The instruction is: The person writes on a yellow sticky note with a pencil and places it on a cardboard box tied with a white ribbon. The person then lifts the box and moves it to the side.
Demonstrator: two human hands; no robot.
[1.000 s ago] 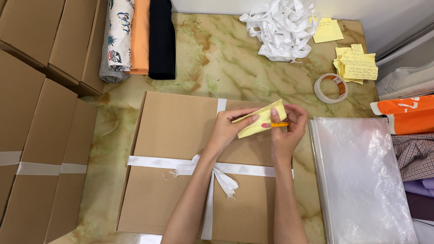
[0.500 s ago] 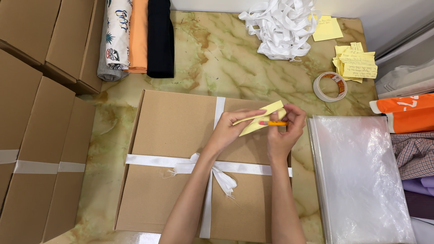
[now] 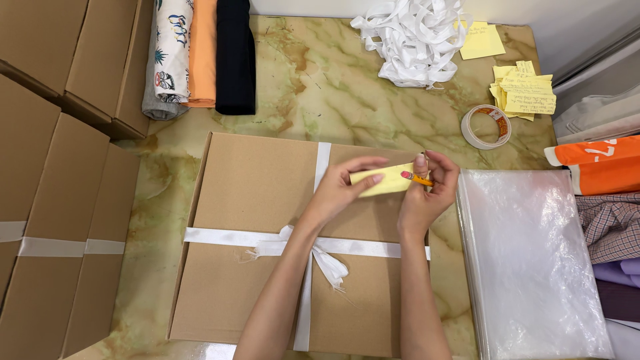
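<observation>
Centrally, note: yellow slip above ribboned cardboard box
Left hand: fingers pinch slip's left end
Right hand: fingers grip slip and orange pencil
Edges: plastic bags abut box's right side
Open room: bare worktop beyond box

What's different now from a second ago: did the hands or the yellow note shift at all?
Barely. Both hands, left hand and right hand, keep hold of the yellow note over the ribbon-tied cardboard box, and the right hand still holds the orange pen. The note now lies flatter, less tilted than before. Box, tape roll, ribbon pile and plastic bags stayed put.
</observation>
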